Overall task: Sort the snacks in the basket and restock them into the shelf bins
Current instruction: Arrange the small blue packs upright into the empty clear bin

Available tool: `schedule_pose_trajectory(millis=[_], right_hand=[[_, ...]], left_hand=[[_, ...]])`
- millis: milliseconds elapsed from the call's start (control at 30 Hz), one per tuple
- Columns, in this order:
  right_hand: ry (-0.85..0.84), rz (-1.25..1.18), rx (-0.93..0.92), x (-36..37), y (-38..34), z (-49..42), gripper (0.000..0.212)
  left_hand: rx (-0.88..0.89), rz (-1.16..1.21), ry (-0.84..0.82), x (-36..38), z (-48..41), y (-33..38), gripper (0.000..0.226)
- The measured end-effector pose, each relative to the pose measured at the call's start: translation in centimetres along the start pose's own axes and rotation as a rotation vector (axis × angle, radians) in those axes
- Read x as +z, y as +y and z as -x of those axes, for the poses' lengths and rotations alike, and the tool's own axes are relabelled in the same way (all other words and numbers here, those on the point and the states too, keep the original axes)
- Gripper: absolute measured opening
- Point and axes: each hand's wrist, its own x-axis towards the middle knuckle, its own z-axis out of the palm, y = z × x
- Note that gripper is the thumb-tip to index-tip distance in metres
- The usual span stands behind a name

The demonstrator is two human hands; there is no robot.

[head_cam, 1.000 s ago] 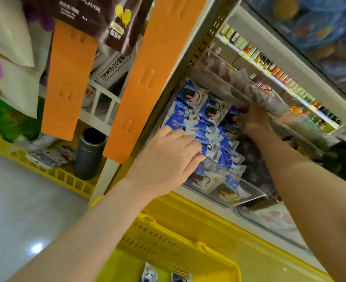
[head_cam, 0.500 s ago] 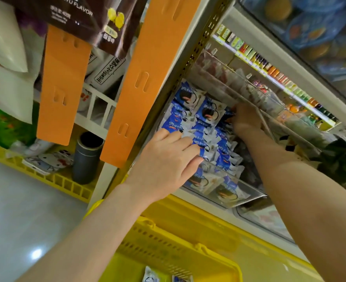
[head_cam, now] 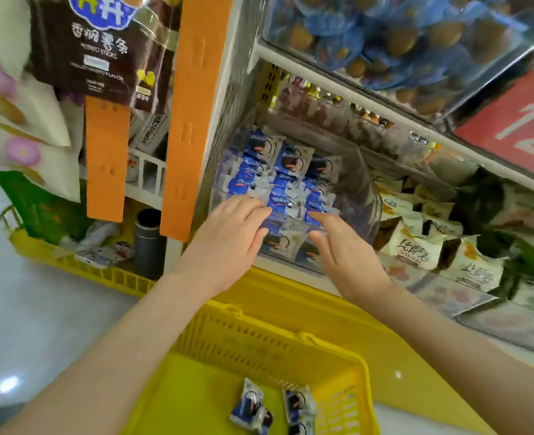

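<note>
View from a head-worn camera, looking down and forward at a shop shelf. Nearest, at the bottom, stands a yellow basket point(head_cam: 259, 337) with a few loose snack packets point(head_cam: 250, 406) in blue and white on its floor. Two bare forearms reach over the basket toward the shelf. The left hand point(head_cam: 228, 243) is flat, palm down, its fingers straight and close together, the fingertips on the front row of stocked packets point(head_cam: 278, 180). The right hand point(head_cam: 350, 259) lies just beside it, fingers straight and slightly spread, thumb held apart, its forefinger tip at the same front row. Neither hand holds anything. The stocked packets, blue and white like those in the basket, stand in tidy rows inside a clear bin point(head_cam: 366, 196) on the shelf. To the right, the neighbouring bin holds cream packets point(head_cam: 416, 246). To the left hangs an orange strip point(head_cam: 193, 120), with a dark cylinder point(head_cam: 149, 243) beside its lower end. Farther up, an upper bin point(head_cam: 384, 36) holds blurred blue-wrapped snacks, next to a red sign point(head_cam: 516, 120).
</note>
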Motion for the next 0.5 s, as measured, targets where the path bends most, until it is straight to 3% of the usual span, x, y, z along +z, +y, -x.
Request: schedule_pose_trajectory(millis=[200, 300, 500], right_hand=[[0.039, -0.002, -0.182, 3.5, 0.0, 8.4, 0.052], [-0.070, -0.028, -0.134, 7.1, 0.8, 11.2, 0.053], [-0.409, -0.066, 0.129, 17.5, 4.5, 14.0, 0.053]], left_hand=[[-0.042, 0.056, 0.060, 1.6, 6.5, 1.9, 0.033], [-0.264, 0.065, 0.002, 3.7, 10.1, -0.1, 0.023], [-0.710, 0.060, -0.205, 6.6, 16.0, -6.1, 0.037]])
